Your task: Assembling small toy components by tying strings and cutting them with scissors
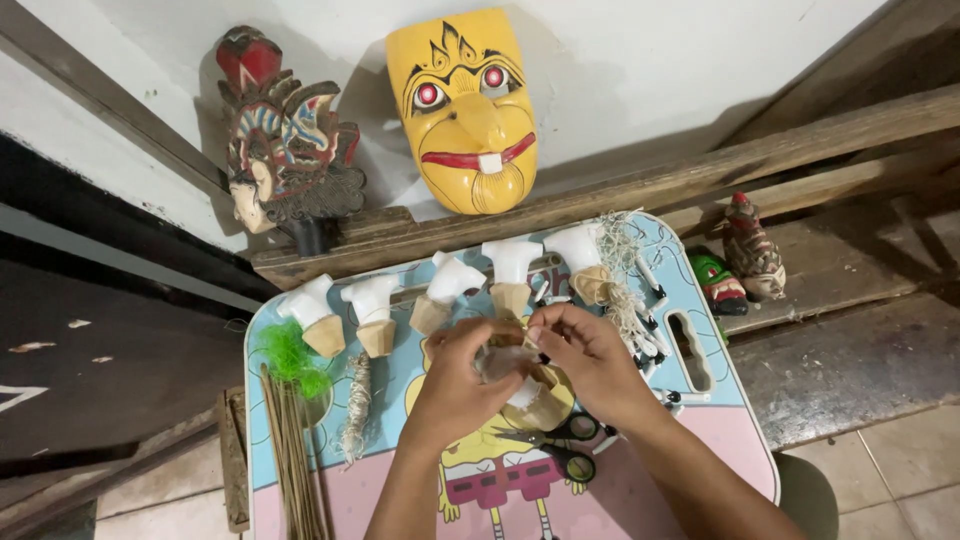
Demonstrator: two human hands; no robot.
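Pinching small white figure [510,365], both hands' [455,375] grips closed.

No packages, labels, signs or screens

None appears anywhere in view, whether on the surfaces, against the wall or in the hands.

Head view, looking steeply down, close over small table [300,500], facing wall [650,50]
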